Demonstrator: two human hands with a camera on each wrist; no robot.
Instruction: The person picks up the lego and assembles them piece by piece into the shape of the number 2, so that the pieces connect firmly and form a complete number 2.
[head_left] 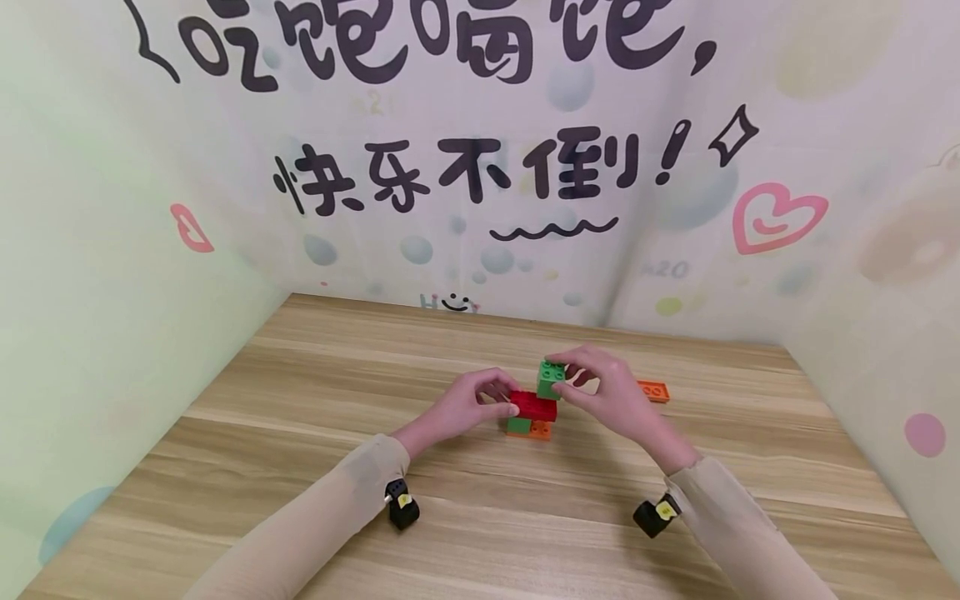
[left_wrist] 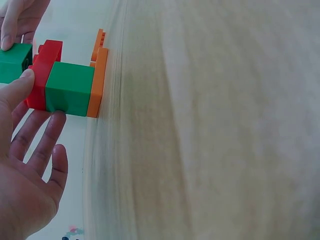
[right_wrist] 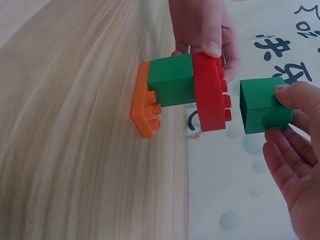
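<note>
On the tabletop (head_left: 487, 533), an orange plate (right_wrist: 139, 107) is bearing a green block (right_wrist: 171, 80) and red brick (right_wrist: 207, 95). The left hand (head_left: 468, 402) is pinching the brick's end, seemingly for steadiness; the right hand (head_left: 611, 390) is pinching a second green block (right_wrist: 262, 102) just above the red studs (right_wrist: 227, 101). Beyond, another orange piece (head_left: 658, 391) is lying.

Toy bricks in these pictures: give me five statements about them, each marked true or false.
1. The right hand holds a boxy green plastic brick. True.
2. The left hand touches a long red studded plastic brick. True.
3. Those bricks touch. False: a gap separates them.
4. A flat orange plastic plate lies on the wooden table. True.
5. The red brick rests directly on that table. False: another green plastic brick is beneath it.
</note>
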